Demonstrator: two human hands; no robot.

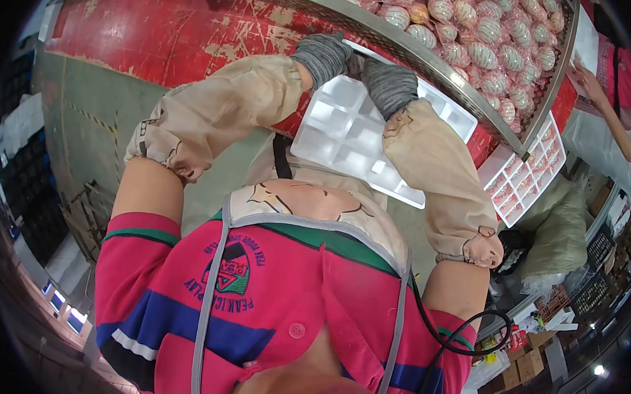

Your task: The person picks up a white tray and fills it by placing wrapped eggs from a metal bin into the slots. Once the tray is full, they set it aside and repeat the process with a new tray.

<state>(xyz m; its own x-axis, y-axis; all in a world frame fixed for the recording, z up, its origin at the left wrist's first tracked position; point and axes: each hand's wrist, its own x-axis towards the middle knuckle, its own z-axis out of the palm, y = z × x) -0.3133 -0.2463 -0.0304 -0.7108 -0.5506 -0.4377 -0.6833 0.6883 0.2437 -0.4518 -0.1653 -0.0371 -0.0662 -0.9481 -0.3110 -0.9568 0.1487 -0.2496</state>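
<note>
Both my hands wear grey knit gloves and come together over the far edge of a white foam tray (342, 112) with square compartments. My left hand (322, 56) is at the tray's far left corner, its fingers curled inward. My right hand (389, 86) reaches over the tray from the right, its fingers bent toward the left hand. Between the fingertips is a small dark patch (354, 66) that I cannot make out. The tray's visible compartments hold nothing. Beige sleeve covers hide my forearms.
A metal-edged bin (477, 41) of round pieces in pinkish film and white netting lies beyond the tray. A filled white tray (526, 177) stands at right, near a co-worker's hand (590, 84). The red work surface (159, 28) is scuffed. A black cable (476, 344) hangs by my right arm.
</note>
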